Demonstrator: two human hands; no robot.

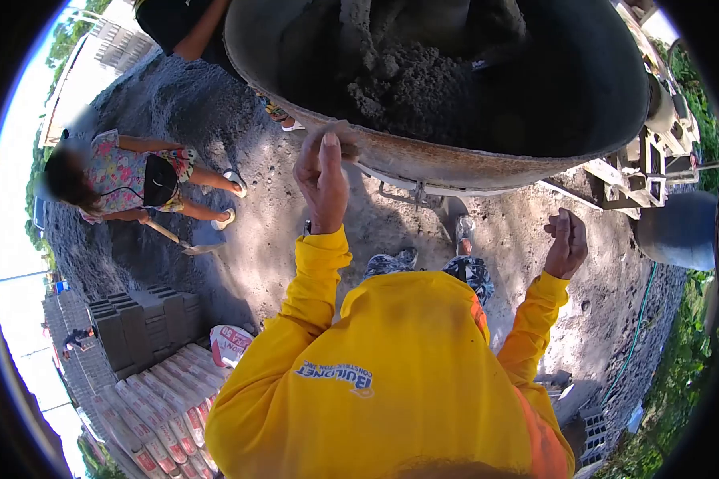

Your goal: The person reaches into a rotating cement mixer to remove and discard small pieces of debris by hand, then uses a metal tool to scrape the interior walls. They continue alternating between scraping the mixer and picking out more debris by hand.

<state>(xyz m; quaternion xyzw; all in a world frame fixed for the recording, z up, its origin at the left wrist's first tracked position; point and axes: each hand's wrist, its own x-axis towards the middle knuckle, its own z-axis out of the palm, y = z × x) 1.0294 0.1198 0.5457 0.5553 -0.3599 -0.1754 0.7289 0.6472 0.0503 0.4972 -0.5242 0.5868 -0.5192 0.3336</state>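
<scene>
A large round metal mixer pan [455, 164] spans the top of the view, its outer wall worn and rust-stained. Wet grey concrete mix [411, 84] lies inside around the caked mixing arms, partly in deep shadow. My left hand [323, 180] is raised to the pan's near rim, thumb pointing up and fingers stretched toward the metal; the fingertips overlap the rim in this view. Lower down, to the right of the pan, my right hand [567, 246] hangs in the air with loosely bent fingers and holds nothing. Yellow sleeves cover both arms.
At left a person [128, 176] in a floral outfit holds a shovel [192, 246] by a grey heap. Another person's arm [204, 32] shows beside the pan. Stacked hollow blocks [148, 331] and cement bags [164, 399] stand lower left; wooden pallets [643, 176] and a blue drum [679, 231] at right.
</scene>
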